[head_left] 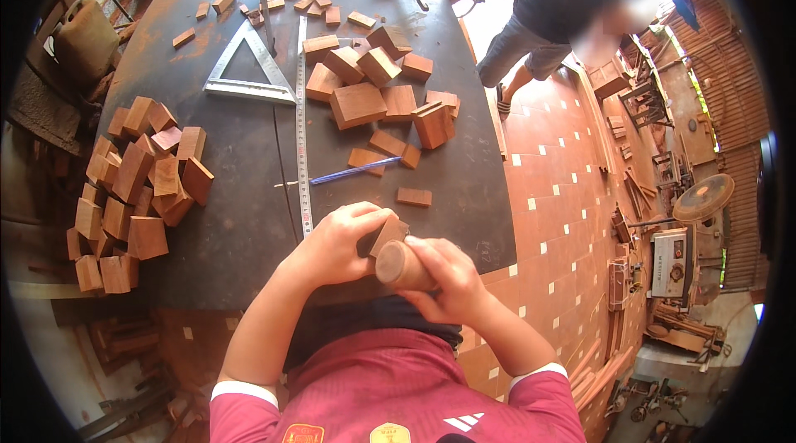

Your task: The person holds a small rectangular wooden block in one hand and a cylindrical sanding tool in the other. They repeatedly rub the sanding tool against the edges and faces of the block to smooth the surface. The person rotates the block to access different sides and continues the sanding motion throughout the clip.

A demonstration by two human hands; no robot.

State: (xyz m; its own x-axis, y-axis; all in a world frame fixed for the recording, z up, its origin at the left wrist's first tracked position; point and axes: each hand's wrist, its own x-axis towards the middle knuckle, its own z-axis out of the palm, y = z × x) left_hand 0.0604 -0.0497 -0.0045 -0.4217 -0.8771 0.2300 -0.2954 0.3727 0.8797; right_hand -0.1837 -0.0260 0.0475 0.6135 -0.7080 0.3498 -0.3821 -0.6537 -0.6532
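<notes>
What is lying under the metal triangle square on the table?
Under the metal triangle square only the dark table shows, bare inside its open middle. Whatever lies beneath its frame bars is covered.

Partly covered, partly cut off

The left hand [336, 242] covers most of a small wooden block [388, 233]; the right hand [444, 277] hides the round wooden piece's [400, 265] length (only its end shows). The other person [551, 3] is cropped at top.

L hand [336, 242] grips small wood block [388, 233], R hand [439, 277] wraps round wooden handle [398, 265] touching it, over dark workbench [240, 219] w/ steel ruler [302, 128], block piles [137, 186].
</notes>
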